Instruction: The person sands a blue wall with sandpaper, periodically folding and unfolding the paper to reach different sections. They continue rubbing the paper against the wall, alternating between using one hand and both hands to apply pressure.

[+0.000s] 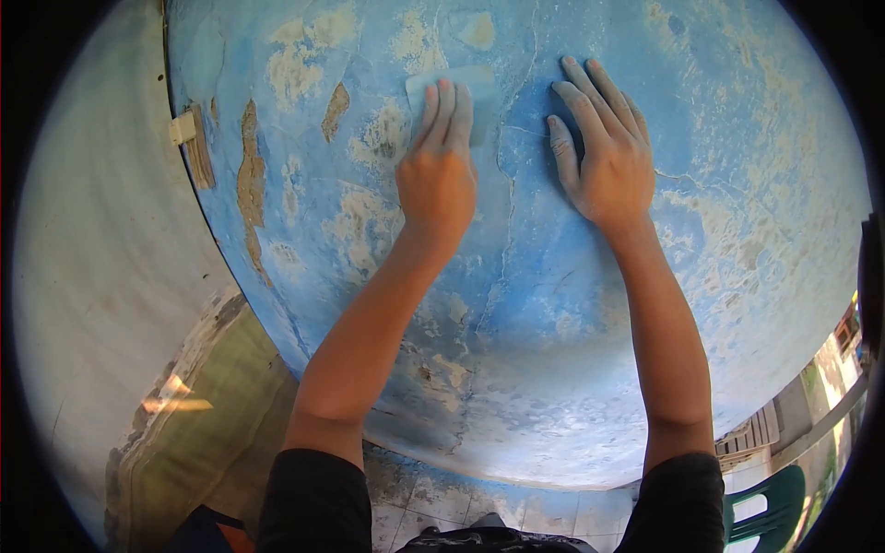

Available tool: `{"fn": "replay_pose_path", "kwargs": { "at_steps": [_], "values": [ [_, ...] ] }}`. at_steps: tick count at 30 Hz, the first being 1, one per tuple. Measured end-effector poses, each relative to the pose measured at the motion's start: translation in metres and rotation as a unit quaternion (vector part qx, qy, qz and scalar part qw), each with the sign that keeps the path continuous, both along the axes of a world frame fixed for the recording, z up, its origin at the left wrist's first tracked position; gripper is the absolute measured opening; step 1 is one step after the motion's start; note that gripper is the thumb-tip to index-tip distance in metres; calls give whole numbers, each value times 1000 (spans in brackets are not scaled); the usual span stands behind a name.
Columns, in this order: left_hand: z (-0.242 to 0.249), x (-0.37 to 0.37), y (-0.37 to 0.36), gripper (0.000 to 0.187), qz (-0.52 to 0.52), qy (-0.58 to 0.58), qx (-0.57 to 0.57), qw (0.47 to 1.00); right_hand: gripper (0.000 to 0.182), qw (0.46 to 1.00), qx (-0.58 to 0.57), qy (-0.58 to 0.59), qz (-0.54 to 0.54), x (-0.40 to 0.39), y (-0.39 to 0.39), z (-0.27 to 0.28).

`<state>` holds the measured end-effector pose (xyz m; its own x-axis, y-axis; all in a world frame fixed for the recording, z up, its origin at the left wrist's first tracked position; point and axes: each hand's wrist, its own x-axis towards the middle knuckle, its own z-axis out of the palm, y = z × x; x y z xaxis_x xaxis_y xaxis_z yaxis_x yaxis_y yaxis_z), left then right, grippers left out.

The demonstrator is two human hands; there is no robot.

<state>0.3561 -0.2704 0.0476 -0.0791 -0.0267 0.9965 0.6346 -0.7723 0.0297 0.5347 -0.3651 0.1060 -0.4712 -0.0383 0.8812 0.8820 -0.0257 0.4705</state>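
While pinned against the blue painted wall (562,267), the pale blue-grey sheet, probably sandpaper (482,103), sits under the left hand (436,189). Left fingers: straight, close together, laid flat over it; thumb hidden, can't tell if it grips an edge. Sheet should be light, thin, bendy, easy to crease or tear; best hold is flat fingers over the middle, edges free. Right hand (613,166): nothing visible in it, dusty fingers slightly spread on the wall, thumb apart. Wall paint looks brittle: crack (506,217) between the hands, bare patch (250,184) further left. Outward: tiled floor (441,503) below, green chair (784,502) lower right.
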Motion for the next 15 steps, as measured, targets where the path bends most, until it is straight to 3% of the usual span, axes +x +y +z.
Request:
{"fn": "replay_pose_path", "kwargs": {
  "at_steps": [5, 8, 11, 15],
  "values": [
    [-62, -7, 20, 49, 21, 95, 60, 993, 30, 999, -22, -31, -16, 3, -1, 1],
    [2, -25, 20, 56, 37, -13, -11, 999, 30, 999, -31, -35, -19, -1, -1, 1],
    [6, -10, 14, 58, 34, 4, 4, 999, 30, 998, -39, -31, -32, -5, -3, 2],
    [-57, 5, 9, 56, -17, 76, 70, 994, 29, 995, -71, -63, -34, -7, -6, 2]
  ]
}}
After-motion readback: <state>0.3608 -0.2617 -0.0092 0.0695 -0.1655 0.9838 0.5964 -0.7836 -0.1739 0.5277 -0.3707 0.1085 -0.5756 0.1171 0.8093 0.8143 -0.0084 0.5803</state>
